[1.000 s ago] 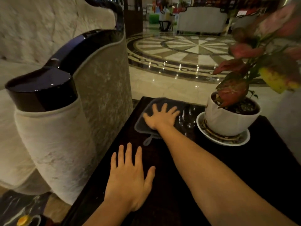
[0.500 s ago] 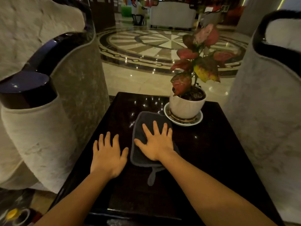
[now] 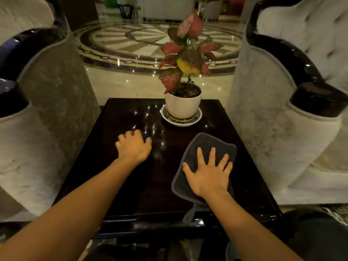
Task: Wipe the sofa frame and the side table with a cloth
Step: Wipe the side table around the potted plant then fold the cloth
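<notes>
Head view: right hand (image 3: 209, 174) pressed flat, fingers spread, on cloth (image 3: 207, 146); left hand (image 3: 134, 146) loosely curled on side table (image 3: 131, 185).

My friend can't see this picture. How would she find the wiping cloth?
Look at the dark table between the two sofas. On its right side, nearer than the white plant pot, the right hand presses flat on the cloth. It is the only grey, soft, flat thing there.

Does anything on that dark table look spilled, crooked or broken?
Nothing stands out. The potted plant stands upright in its saucer, the grey cloth lies flat under the right hand, and the side table shows only light reflections.
</notes>
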Motion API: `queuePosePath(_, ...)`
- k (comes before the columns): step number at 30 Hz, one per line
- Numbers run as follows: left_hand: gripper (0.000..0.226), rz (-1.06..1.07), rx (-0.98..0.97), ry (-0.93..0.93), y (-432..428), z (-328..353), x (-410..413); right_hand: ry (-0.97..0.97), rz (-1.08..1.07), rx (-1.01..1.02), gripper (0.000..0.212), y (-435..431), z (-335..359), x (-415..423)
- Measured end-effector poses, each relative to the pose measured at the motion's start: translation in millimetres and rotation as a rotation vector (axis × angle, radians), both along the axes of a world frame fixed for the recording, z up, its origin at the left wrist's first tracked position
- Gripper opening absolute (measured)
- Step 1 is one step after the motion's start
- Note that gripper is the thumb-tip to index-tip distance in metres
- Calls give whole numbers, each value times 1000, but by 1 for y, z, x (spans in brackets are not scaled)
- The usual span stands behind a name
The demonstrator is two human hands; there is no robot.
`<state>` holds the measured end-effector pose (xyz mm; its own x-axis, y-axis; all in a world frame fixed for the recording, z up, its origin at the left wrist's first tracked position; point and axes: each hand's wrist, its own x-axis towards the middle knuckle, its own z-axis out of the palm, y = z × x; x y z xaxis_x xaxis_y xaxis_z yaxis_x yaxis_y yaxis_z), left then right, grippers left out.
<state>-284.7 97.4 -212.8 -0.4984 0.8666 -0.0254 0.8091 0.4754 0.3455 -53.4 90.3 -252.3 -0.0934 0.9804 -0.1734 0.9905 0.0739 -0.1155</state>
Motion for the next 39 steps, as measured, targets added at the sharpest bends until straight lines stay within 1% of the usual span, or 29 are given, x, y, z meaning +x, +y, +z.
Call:
queuePosePath(1,51,-42,66,-50,15,4,12,-1,-11,3,89,-6,0,2)
queuePosePath(2,45,-53,120,-146,30,8,23,1,-18,7,89,-11,-1,4)
queuePosePath(3,40,-24,143,-288,46,12,35,8,-26,15,89,-16,-1,7)
queuePosePath(5,37,124,140,-679,76,18,55,24,-38,33,89,-25,-3,14)
queuePosePath(7,41,261,122,-1084,97,20,69,34,-47,53,89,-31,-5,20)
queuePosePath(8,44,299,110,-1210,105,19,74,38,-54,56,89,-34,-6,22)
queuePosePath(10,45,346,108,-1334,117,14,76,37,-64,55,89,-39,-6,26)
queuePosePath(14,48,440,190,-1484,135,6,70,26,-72,30,88,-46,-5,36)
queuePosePath(16,46,447,198,-1511,139,3,67,12,-75,12,87,-49,-4,42)
queuePosePath(22,40,357,123,-1458,147,-3,57,-1,-76,-38,81,-56,0,61)
queuePosePath(26,41,330,137,-1398,152,-7,56,-8,-92,21,74,-70,-3,69)
queuePosePath(29,45,356,139,-1387,156,-9,54,-7,-80,76,69,-81,-3,75)
queuePosePath(34,48,432,150,-1458,151,-11,47,-13,-74,76,65,-88,0,78)
queuePosePath(39,49,466,147,-1409,138,-10,34,-16,-84,119,66,-93,2,75)
